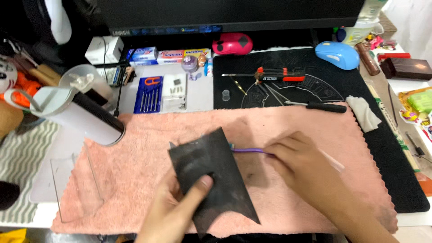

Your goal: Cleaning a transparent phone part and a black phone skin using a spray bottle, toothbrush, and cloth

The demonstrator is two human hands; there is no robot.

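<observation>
The single head-worn camera looked steeply down at the worktop (198, 96) from close range, facing the monitor (234, 13) at the rear.

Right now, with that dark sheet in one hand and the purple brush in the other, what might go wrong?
1. The left hand pinches the dark sheet only near its lower part; brushing could bend it or push it loose.
2. Grime from the purple toothbrush in the right hand may stain the pink towel.
3. The right arm could knock the black screwdriver lying at the towel's far edge.
</observation>
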